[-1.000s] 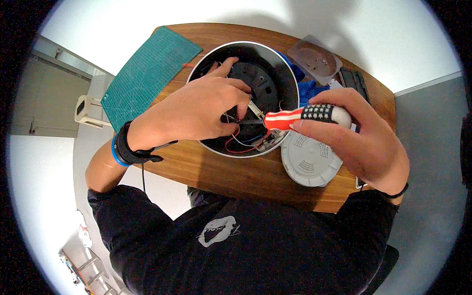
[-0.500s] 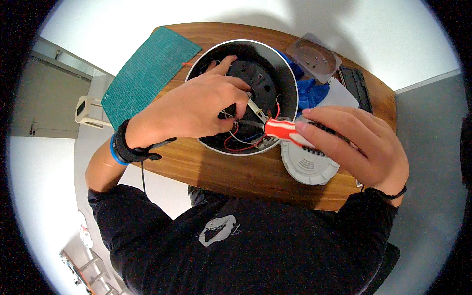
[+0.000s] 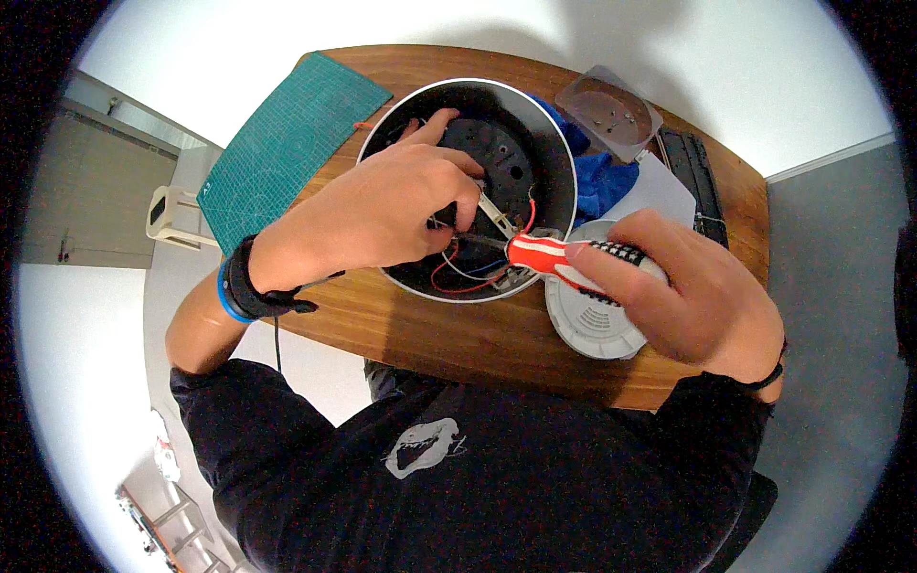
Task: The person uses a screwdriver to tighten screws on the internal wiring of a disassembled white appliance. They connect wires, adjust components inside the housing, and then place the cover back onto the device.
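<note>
A screwdriver (image 3: 537,253) with a red, white and black handle lies almost level in my right hand (image 3: 702,286), its fingers curled round the handle's end. Its shaft runs left into a round, dark-lined housing (image 3: 565,153) with a pale rim. Inside, my left hand (image 3: 406,196) has thumb and forefinger closed near the shaft's tip; what they pinch is hidden. Its other fingers reach over the black inner base (image 3: 501,143). Beside the shaft stands a pale metal bracket (image 3: 496,214), with red wires (image 3: 449,286) and white ones looping below it.
A round white cover (image 3: 594,320) sits right of the housing, under my right hand. Farther back are a blue cloth (image 3: 607,181), a clear tray (image 3: 611,110) with small parts and a black case (image 3: 695,181). A green cutting mat (image 3: 291,143) overhangs the wooden table's left edge.
My right fingers, stretched along the handle before, have drawn back and curled round its end. The screwdriver and housing have shifted slightly left. My left hand stays almost where it was.
</note>
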Motion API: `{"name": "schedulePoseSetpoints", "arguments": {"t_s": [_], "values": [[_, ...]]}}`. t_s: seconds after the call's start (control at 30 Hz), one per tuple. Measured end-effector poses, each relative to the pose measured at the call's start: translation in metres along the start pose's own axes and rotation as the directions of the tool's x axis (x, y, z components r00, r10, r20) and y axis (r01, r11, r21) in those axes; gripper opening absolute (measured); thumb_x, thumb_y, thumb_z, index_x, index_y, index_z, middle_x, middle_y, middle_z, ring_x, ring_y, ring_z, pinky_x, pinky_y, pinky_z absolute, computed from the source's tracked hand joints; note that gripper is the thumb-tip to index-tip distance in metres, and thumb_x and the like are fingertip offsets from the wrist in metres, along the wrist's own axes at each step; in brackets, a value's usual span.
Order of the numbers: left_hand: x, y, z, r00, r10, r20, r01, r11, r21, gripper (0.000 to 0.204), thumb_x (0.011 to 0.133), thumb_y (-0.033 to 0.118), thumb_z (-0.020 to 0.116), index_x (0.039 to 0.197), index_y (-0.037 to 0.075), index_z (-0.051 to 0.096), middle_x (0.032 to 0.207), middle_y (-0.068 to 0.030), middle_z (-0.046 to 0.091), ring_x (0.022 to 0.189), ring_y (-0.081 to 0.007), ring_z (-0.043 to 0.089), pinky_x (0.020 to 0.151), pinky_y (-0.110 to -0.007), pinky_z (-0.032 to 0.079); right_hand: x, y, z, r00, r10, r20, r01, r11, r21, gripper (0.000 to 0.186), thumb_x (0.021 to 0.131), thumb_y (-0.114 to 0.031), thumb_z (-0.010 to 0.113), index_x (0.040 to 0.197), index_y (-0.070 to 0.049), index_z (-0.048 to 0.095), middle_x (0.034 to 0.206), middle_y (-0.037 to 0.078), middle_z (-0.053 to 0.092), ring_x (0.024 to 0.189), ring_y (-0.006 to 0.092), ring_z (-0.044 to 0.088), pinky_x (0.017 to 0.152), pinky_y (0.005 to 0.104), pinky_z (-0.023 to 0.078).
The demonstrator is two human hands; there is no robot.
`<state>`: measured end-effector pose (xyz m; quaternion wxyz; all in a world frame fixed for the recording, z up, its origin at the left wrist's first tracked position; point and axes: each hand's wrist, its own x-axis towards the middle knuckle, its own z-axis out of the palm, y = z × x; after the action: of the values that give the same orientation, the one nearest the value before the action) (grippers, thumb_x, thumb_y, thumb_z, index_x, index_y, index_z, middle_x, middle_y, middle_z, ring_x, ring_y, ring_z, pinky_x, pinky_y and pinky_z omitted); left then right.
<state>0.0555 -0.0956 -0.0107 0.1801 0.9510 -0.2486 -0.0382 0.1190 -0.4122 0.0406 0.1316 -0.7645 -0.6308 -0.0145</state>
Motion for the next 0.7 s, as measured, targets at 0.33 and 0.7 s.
{"name": "schedulePoseSetpoints", "arguments": {"t_s": [0.33,0.7], "values": [[0.004,-0.003,-0.004,0.999,0.013,0.052,-0.010,0.998,-0.055,0.028,0.080,0.005,0.085,0.104,0.006,0.071,0.133,-0.0167,0.073,0.149,-0.0537,0.046,0.133,-0.062,0.029,0.003,-0.008,-0.001,0.990,-0.047,-0.136,0.047,0.999,-0.003,0.037,0.085,-0.013,0.087,0.121,-0.017,0.079,0.123,0.013,0.071,0.098,0.0299,0.075,0.077,0.0387,0.061],[0.006,-0.005,-0.004,0.998,-0.018,0.065,0.014,0.998,0.058,0.041,0.082,0.010,0.085,0.118,0.007,0.065,0.124,-0.0182,0.073,0.149,-0.0537,0.045,0.124,-0.058,0.043,-0.003,-0.009,0.000,0.982,-0.098,-0.164,0.085,0.993,-0.088,0.037,0.086,-0.012,0.087,0.121,-0.022,0.083,0.127,0.011,0.073,0.101,0.0280,0.076,0.080,0.0375,0.062]]}}
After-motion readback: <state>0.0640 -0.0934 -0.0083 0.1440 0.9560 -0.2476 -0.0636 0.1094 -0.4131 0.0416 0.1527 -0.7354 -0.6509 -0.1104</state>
